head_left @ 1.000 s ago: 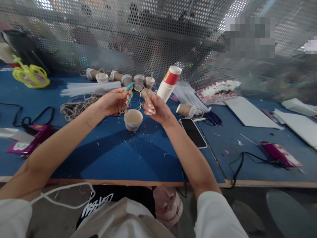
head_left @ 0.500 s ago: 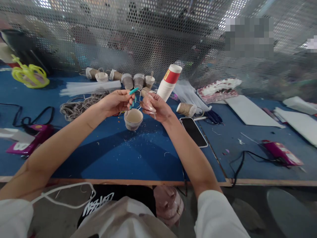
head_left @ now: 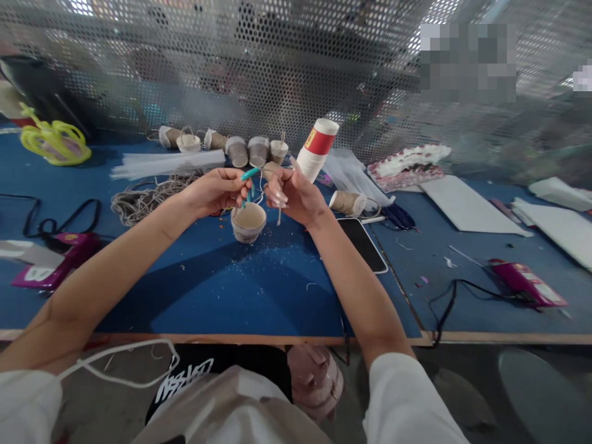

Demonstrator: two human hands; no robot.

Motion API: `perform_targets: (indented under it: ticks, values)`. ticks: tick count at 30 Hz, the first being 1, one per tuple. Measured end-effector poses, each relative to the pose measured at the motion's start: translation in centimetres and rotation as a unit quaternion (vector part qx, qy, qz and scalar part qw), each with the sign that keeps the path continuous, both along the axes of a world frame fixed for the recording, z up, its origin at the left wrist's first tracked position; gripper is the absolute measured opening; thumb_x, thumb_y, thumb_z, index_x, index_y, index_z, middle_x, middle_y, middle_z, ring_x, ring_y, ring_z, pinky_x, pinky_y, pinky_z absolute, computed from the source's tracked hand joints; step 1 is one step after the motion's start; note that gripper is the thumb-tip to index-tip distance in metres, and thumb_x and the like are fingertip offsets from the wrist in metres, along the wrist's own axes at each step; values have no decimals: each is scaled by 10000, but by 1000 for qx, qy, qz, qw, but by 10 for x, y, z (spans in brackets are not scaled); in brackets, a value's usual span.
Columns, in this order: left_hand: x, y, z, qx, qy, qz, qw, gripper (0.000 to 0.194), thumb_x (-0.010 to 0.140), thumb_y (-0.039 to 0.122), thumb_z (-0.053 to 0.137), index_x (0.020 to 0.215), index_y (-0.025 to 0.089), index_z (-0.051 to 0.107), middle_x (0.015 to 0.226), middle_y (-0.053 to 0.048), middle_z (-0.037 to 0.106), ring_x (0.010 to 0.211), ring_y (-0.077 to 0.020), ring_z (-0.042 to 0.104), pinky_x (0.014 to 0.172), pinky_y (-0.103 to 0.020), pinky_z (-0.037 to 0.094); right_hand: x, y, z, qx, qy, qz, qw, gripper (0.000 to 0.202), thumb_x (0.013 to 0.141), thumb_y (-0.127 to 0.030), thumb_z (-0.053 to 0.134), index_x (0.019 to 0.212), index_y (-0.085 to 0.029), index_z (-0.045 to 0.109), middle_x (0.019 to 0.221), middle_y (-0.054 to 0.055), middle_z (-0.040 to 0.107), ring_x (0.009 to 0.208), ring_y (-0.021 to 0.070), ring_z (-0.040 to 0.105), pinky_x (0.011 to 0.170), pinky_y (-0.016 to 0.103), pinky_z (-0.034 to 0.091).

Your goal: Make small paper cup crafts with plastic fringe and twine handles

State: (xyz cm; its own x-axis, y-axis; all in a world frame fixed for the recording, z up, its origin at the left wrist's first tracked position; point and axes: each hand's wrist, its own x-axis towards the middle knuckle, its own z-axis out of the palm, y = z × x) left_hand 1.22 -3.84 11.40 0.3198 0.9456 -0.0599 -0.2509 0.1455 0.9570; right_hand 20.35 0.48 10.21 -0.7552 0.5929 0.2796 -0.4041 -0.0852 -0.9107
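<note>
My left hand (head_left: 222, 190), with long teal nails, pinches a thin cord (head_left: 261, 180) above a small cup. My right hand (head_left: 296, 194), with long pale nails, has its fingers curled on the same cord; its thumb is lifted and a short grey end hangs below the fingers. The cord makes a small loop between the two hands. Under them, the small cup (head_left: 248, 229) stands upright on the blue table, its outside wrapped in pale, greyish material. A strand runs from its rim toward my left hand. The exact fingertip contact is partly hidden.
Behind are a heap of grey cord (head_left: 143, 203), white mesh strips (head_left: 171, 165), several wrapped cups (head_left: 237, 151) and a leaning paper-cup stack (head_left: 319, 148). To the right lie a twine spool (head_left: 348, 203), a phone (head_left: 363, 246) and a magenta glue gun (head_left: 527, 282). Another magenta tool (head_left: 60, 262) lies left.
My right hand has turned and its thumb has lifted away from the fingers. A cord end now hangs below it. My left hand and the cup have barely moved.
</note>
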Motion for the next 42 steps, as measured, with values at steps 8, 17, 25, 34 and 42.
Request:
perform_targets:
  ticks: [8, 17, 25, 34, 42]
  values:
    - [4, -4, 3, -5, -5, 14, 1000, 252, 847, 50, 516, 631, 130, 619, 516, 22, 564, 417, -55, 510, 481, -155, 443, -4, -7, 3, 8, 5, -51, 999, 417, 899, -348, 630, 575, -200, 414, 482, -69, 347, 482, 78, 348, 482, 193, 341]
    - [2, -5, 4, 3, -50, 7, 999, 235, 888, 89, 533, 674, 125, 620, 538, 19, 591, 408, -48, 526, 455, -141, 451, -5, -7, 2, 26, 28, -6, 999, 510, 775, -599, 679, 552, -198, 459, 501, -65, 314, 494, 81, 263, 452, 197, 297]
    - [3, -3, 6, 11, -20, 57, 998, 206, 890, 64, 514, 721, 113, 622, 553, 21, 600, 422, -49, 542, 461, -136, 459, -4, -5, 0, -29, -36, -50, 998, 486, 873, -566, 583, 590, -192, 454, 540, -65, 303, 506, 79, 277, 460, 184, 306]
    - [0, 1, 6, -9, -2, 17, 1000, 463, 1003, 357, 356, 722, 122, 640, 552, -22, 583, 467, -106, 582, 499, -202, 499, -7, -3, -2, -56, -85, -68, 993, 553, 934, -505, 522, 498, -190, 392, 493, -62, 259, 467, 78, 228, 417, 178, 286]
    - [3, -3, 5, -30, -16, -26, 999, 400, 973, 238, 446, 630, 127, 618, 444, 29, 456, 382, -67, 481, 457, -174, 471, -14, -8, -7, -62, -74, 7, 995, 579, 949, -562, 440, 518, -182, 369, 447, -89, 235, 408, 49, 186, 368, 153, 230]
